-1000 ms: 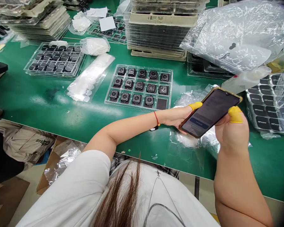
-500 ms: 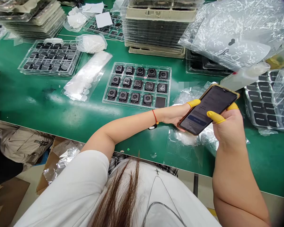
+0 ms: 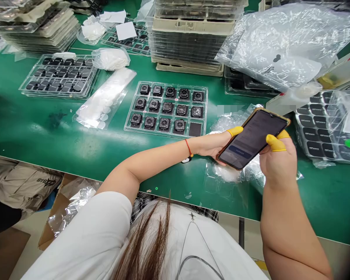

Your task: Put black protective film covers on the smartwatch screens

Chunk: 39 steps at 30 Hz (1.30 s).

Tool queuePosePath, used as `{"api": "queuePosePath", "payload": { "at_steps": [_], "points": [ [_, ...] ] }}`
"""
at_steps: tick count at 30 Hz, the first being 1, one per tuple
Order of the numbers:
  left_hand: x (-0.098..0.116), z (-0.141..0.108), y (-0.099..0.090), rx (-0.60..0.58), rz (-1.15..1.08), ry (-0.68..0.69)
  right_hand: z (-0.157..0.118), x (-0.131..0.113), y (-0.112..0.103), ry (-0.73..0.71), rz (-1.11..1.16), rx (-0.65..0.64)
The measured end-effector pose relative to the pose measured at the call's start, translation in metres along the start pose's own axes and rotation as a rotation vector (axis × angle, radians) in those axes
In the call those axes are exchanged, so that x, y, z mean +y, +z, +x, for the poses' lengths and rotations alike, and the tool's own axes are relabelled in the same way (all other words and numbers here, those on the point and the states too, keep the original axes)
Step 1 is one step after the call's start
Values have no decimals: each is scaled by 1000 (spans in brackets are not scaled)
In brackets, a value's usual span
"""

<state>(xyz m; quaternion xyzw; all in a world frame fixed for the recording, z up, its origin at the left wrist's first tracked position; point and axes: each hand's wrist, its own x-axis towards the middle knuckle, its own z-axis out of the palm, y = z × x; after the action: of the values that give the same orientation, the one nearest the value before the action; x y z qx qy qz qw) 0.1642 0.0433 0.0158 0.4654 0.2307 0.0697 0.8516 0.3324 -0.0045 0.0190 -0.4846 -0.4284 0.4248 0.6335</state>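
A smartphone [image 3: 252, 138] in a worn gold-edged case is held tilted above the green table, its screen dim with a blue button near the lower end. My left hand [image 3: 217, 144] grips its lower left side, with a yellow finger cot on the thumb. My right hand [image 3: 278, 157] is closed at the phone's right edge, yellow cots on the thumb and a finger; its other fingers are hidden behind the phone. Left of the phone lies a clear tray [image 3: 166, 111] of black smartwatches, sensor side up, with one bare slot at the lower right corner.
Crumpled clear plastic [image 3: 227, 171] lies under the phone. A tall stack of trays [image 3: 189, 42] and a big plastic bag [image 3: 274, 42] stand behind. Wrapped black parts [image 3: 315, 128] lie at right. A sheet of round stickers [image 3: 103, 101] and another tray [image 3: 60, 76] are at left.
My right thumb has moved from over the screen toward the phone's right edge. Both hands still hold the phone, and the whole view has shifted slightly.
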Motion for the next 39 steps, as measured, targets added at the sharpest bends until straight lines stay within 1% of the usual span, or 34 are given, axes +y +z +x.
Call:
{"api": "queuePosePath", "payload": {
  "at_steps": [3, 5, 8, 11, 14, 18, 25, 28, 34, 39],
  "points": [
    [2, -2, 1, 7, 14, 14, 0, 0, -2, 2, -19, -63],
    [2, -3, 0, -12, 21, 5, 1, 0, -4, 15, -44, -72],
    [1, -1, -3, -42, 11, -22, 1, 0, -6, 43, -75, -63],
    [-1, 0, -4, -51, -6, -4, 1, 1, -6, 47, -95, -43],
    [0, -1, -2, -42, -16, -15, 0, 4, -8, 36, -82, -34],
    [3, -2, 1, -19, -35, -42, 1, 6, -10, 61, -58, -19],
    [-1, 1, -4, -26, -43, -3, 2, 2, -7, 49, -60, -56],
    [-1, 1, -5, -28, -40, -16, 2, 1, -6, 47, -68, -58],
    [1, 1, -3, -42, -32, -17, 2, 3, -7, 59, -81, -28],
    [2, -1, -1, -19, -26, -22, 1, 0, -5, 68, -90, -18]
  ]
}}
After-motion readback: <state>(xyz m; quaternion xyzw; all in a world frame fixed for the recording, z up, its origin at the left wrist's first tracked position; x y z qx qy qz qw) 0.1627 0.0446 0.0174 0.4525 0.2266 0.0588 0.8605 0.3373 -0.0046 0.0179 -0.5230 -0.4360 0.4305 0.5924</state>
